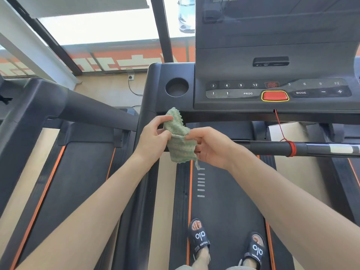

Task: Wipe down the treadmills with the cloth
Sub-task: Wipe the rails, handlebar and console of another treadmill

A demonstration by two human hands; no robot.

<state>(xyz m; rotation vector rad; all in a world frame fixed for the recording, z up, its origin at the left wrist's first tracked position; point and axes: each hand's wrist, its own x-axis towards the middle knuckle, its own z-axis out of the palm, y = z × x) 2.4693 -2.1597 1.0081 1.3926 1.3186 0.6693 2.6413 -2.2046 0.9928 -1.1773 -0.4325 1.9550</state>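
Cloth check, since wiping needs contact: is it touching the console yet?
No: both hands hold the cloth in the air below the console.

The cloth (pixel 180 139) is a knobbly woven fabric, pale green with faint stripes, its edges frayed. The console (pixel 272 75) looks like dark matt plastic; its screen (pixel 272 14) above is glossy and mirrors the room. The stop button (pixel 275 96) is smooth red plastic. The belt (pixel 228 191) is matt, finely textured black rubber. The handlebar (pixel 272 148) has a matt dark sleeve. The sandals (pixel 199 238) look like smooth moulded rubber.
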